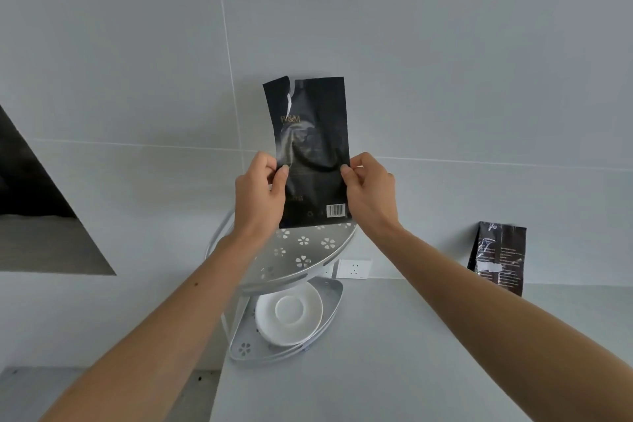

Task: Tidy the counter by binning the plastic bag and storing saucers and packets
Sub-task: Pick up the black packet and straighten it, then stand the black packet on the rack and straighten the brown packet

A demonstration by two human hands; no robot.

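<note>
A tall black packet (310, 147) with gold lettering and a barcode is held upright in the air, its top edge torn. My left hand (260, 192) pinches its left edge and my right hand (371, 188) pinches its right edge. The packet's lower end hangs just above the upper shelf (298, 260) of a white two-tier corner rack. White saucers (291, 313) lie stacked on the rack's lower shelf (334, 298). A second black packet (498, 257) leans against the wall on the counter to the right.
The rack stands in the corner of a pale grey counter (394, 353). A white wall socket (352, 268) sits just right of the rack. A dark opening (30, 188) cuts into the wall at the left. Grey tiled wall rises behind everything.
</note>
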